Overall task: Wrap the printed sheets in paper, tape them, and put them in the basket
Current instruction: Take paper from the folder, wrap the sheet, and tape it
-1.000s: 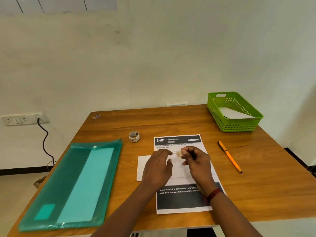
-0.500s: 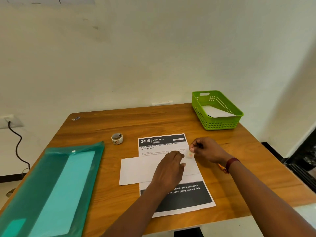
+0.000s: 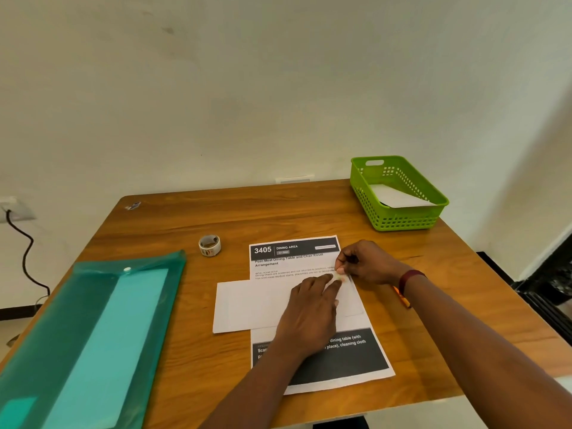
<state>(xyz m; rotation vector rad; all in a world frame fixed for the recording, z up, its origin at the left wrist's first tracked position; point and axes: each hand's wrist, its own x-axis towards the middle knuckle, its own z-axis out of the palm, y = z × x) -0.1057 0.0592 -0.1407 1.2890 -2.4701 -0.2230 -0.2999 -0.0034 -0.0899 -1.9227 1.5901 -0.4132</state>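
A printed sheet headed "3405 DINING AREA" lies on the wooden table. A blank white paper lies folded across its middle. My left hand rests flat on the white paper, fingertips at its right end. My right hand pinches a small piece of tape at the sheet's right edge, touching my left fingertips. A tape roll stands left of the sheet. The green basket at the back right holds a white wrapped packet.
A teal plastic folder covers the table's left side. An orange pen lies under my right wrist, mostly hidden. A wall socket with a black cable is at the far left. A small clip lies at the back left corner.
My right hand moved from the sheet's middle to its right edge with the tape piece. My left hand slid right along the white paper. The camera view shifted right.
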